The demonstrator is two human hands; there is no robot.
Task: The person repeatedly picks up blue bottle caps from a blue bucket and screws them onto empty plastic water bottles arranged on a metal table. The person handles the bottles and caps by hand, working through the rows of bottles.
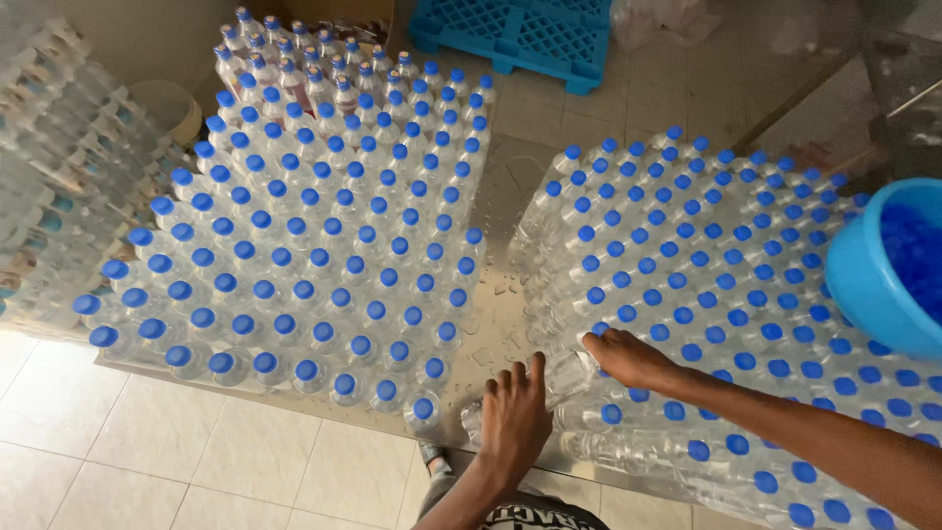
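Note:
My left hand lies at the near edge of the metal table, fingers pressed against a clear plastic bottle at the corner of the right-hand block of bottles. My right hand reaches in from the right and closes over the top of that same bottle, beside the blue caps of its neighbours. The right block of blue-capped water bottles is packed tight in rows. A second large block of capped bottles stands to the left, across a narrow wet gap.
A blue plastic basin filled with blue caps sits on the bottles at the right edge. Shrink-wrapped bottle packs are stacked at the left. A blue plastic pallet lies on the floor beyond the table. Tiled floor runs below.

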